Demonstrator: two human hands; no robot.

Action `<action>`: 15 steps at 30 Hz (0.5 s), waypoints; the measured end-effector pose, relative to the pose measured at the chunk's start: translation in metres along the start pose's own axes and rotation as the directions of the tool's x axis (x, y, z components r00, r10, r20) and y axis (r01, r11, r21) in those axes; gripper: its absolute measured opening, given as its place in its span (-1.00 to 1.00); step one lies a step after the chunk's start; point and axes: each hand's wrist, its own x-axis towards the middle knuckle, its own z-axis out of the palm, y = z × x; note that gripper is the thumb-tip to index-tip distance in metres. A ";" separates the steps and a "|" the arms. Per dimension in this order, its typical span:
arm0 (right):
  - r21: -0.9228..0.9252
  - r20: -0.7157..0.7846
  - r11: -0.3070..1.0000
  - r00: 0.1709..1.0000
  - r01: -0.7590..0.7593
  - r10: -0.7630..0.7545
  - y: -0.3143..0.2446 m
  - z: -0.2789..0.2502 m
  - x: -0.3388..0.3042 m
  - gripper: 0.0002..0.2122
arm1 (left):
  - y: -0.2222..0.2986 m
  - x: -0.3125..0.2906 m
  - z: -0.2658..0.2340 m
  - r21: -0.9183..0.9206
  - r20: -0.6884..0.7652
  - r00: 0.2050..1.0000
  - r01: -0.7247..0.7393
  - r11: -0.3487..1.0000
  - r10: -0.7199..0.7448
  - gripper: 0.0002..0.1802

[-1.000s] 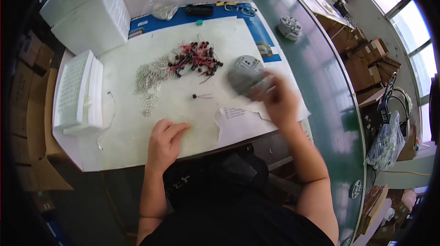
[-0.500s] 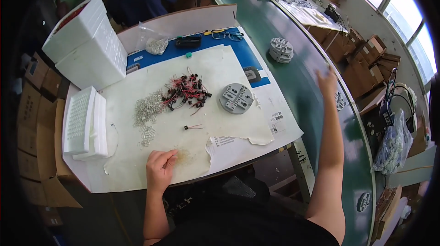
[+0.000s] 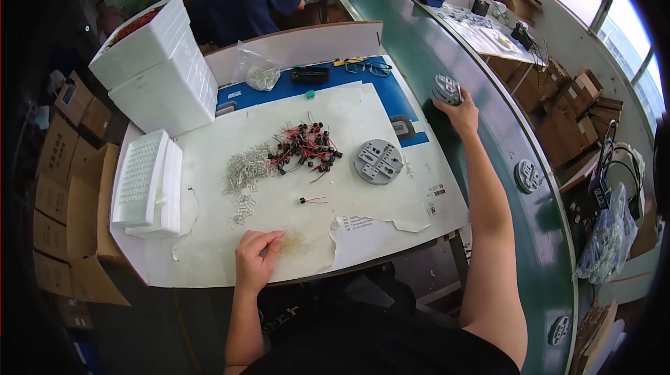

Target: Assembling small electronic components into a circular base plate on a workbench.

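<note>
White foam is forming the stacked boxes [image 3: 171, 96] on your left, the top one showing red pieces [image 3: 134, 28] inside its open rim; in front, a foam tray [image 3: 143, 183] is standing on edge, its face dotted in neat rows. Farther back, a crinkled clear bag [image 3: 248, 61] is holding small silvery bits. On the pale paper with its ragged tear [image 3: 209, 155], thin silvery pins [image 3: 244, 171] are lying tangled against a heap of stubby black parts with red wires [image 3: 303, 148], and a flat, slotted grey disc [image 3: 378, 161] is resting to the right. Your right hand [image 3: 462, 115] is gripping a round grey stack [image 3: 447, 87] over the smooth green belt [image 3: 419, 47] — thumb and fingers partly wrapped around it. Your left hand [image 3: 257, 260] is resting near the table's front edge, fingers curling closed — whether anything small is hiding inside, I cannot tell
</note>
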 end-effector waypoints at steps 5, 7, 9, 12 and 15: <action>0.420 0.442 0.878 0.794 0.228 -0.418 -0.078 0.000 -0.030 -0.08 | -0.005 0.002 -0.001 -0.029 -0.005 1.000 0.001 1.000 -0.001 -0.88; 0.373 0.582 0.902 0.702 0.218 -0.410 -0.127 0.011 -0.046 -0.05 | -0.003 0.002 -0.002 -0.048 -0.008 0.999 0.031 0.998 -0.031 -0.87; 0.335 0.631 0.795 0.506 0.505 -0.587 -0.157 0.026 -0.053 -0.03 | -0.004 0.004 -0.002 -0.061 -0.025 0.998 0.054 0.997 -0.055 -0.87; 0.340 0.720 0.764 0.371 0.549 -0.587 -0.174 0.041 -0.047 -0.05 | -0.005 0.003 -0.003 -0.109 -0.030 0.998 0.045 0.993 -0.049 -0.87; 0.262 0.749 0.696 0.314 0.668 -0.584 -0.171 0.050 -0.035 -0.09 | -0.002 0.002 -0.007 -0.152 -0.032 0.997 0.062 0.986 -0.068 -0.88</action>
